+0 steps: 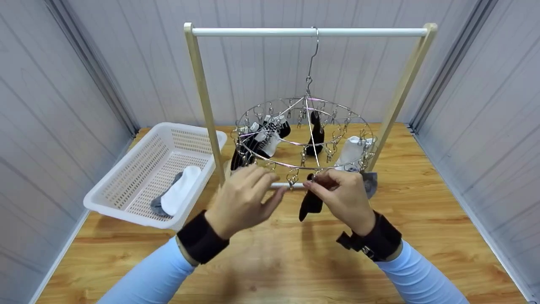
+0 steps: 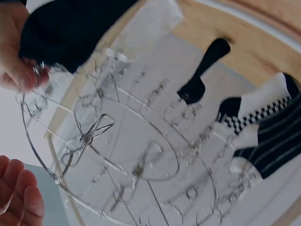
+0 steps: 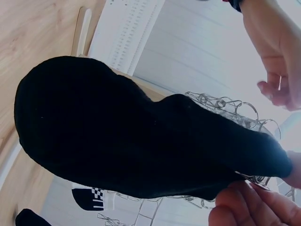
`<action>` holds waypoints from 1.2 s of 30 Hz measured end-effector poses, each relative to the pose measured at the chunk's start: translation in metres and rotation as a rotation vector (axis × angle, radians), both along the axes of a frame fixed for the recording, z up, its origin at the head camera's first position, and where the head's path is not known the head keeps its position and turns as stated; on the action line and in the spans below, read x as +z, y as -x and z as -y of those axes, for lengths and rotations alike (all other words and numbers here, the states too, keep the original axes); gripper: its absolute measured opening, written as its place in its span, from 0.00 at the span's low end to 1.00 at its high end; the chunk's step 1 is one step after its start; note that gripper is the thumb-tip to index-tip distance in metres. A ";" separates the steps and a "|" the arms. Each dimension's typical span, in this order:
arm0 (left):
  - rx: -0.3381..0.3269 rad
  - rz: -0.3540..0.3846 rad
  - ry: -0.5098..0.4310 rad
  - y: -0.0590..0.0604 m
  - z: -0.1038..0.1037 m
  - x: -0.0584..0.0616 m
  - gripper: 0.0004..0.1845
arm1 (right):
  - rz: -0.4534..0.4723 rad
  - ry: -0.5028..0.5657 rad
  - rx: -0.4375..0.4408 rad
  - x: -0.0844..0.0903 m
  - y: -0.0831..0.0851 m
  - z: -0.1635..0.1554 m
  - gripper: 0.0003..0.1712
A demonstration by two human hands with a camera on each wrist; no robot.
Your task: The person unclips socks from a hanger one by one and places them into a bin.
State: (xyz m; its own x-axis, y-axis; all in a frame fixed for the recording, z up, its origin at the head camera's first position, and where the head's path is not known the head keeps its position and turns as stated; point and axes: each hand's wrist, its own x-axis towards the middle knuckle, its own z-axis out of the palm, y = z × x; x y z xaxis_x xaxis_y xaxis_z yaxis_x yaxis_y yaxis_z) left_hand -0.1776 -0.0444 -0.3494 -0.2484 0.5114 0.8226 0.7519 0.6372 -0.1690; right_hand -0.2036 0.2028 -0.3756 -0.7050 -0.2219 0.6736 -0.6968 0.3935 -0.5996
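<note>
My right hand (image 1: 344, 196) pinches the cuff of a black sock (image 1: 311, 203) at the front rim of a round metal clip hanger (image 1: 291, 164). In the right wrist view the black sock (image 3: 117, 132) spans most of the picture, with a clip (image 3: 254, 179) by the fingers. To the left, my left hand (image 1: 247, 198) is held before the rim with nothing in its fingers; its fingertips (image 2: 33, 202) show at the lower left of its own wrist view. Striped and checkered socks (image 2: 273, 136) and another black sock (image 1: 316, 135) hang from the hanger's clips.
The hanger hooks over the white bar (image 1: 253, 32) of a wooden-sided rack (image 1: 202, 93). On the left stands a white basket (image 1: 122, 169) holding a white-and-grey sock (image 1: 181, 192). White and grey socks (image 1: 352, 152) hang at the right rim. Panelled walls enclose the wooden tabletop (image 1: 274, 270).
</note>
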 end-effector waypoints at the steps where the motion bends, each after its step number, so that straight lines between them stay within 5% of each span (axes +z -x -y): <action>1: -0.007 0.012 0.007 -0.002 -0.002 -0.003 0.09 | -0.007 0.002 0.002 0.000 0.000 0.000 0.06; 10: 0.068 0.136 0.119 -0.007 -0.018 -0.036 0.16 | 0.008 0.020 0.002 0.000 -0.001 0.003 0.07; 16: 0.169 0.356 0.201 -0.002 -0.025 -0.051 0.24 | 0.006 0.031 -0.003 -0.002 0.000 0.004 0.07; 24: 0.179 0.579 0.240 0.007 -0.037 -0.061 0.30 | -0.009 0.050 0.002 -0.005 0.002 0.006 0.07; 36: 0.097 0.668 0.139 0.013 -0.046 -0.065 0.03 | -0.072 0.047 -0.003 -0.007 0.003 0.007 0.07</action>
State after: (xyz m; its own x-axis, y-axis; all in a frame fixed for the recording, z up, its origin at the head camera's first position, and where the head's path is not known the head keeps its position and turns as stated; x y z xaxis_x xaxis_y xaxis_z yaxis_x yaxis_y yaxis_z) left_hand -0.1906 0.0014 -0.4148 -0.7295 0.5508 0.4055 0.6638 0.7129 0.2260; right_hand -0.2062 0.1954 -0.3824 -0.6548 -0.1872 0.7323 -0.7379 0.3681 -0.5657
